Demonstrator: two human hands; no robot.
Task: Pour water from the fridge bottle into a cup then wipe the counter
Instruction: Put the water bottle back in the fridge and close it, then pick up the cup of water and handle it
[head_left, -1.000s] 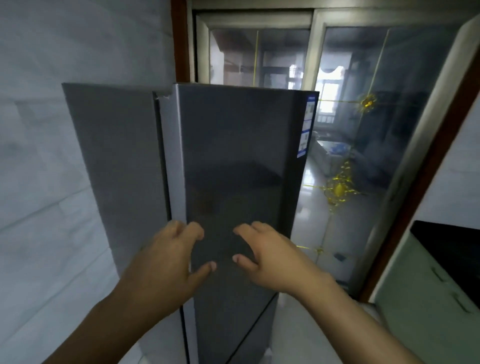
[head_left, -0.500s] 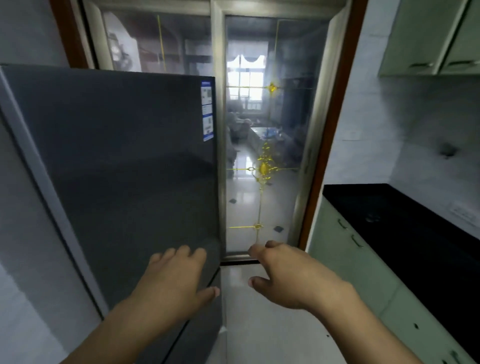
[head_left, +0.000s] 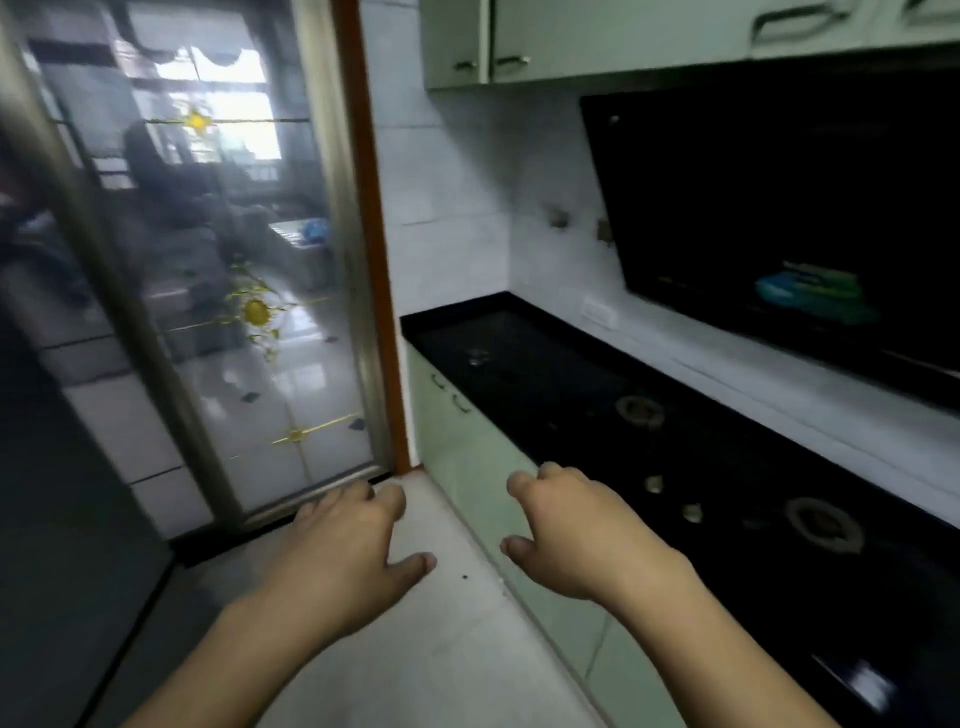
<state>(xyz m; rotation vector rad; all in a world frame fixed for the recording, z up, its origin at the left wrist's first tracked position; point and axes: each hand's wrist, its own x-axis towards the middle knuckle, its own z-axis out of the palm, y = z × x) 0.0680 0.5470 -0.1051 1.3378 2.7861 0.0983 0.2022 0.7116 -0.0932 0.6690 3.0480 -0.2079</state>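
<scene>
My left hand (head_left: 348, 551) and my right hand (head_left: 576, 530) hover in front of me above the floor, both empty with fingers loosely curled and apart. The dark grey fridge (head_left: 62, 493) shows only as a door edge at the far left. The black counter (head_left: 519, 353) runs along the right wall, with a small wet-looking patch (head_left: 475, 357) near its far end. No bottle, cup or cloth is in view.
A gas hob with two burners (head_left: 640, 409) and knobs is set into the counter. A black range hood (head_left: 779, 208) and pale green wall cabinets (head_left: 571, 36) hang above. Green base cabinets (head_left: 467, 457) sit below. A glass sliding door (head_left: 208, 260) stands ahead.
My view has swung right, from the fridge door to the counter and hob. Both hands stayed out in front, empty, and the fridge has slid to the left edge.
</scene>
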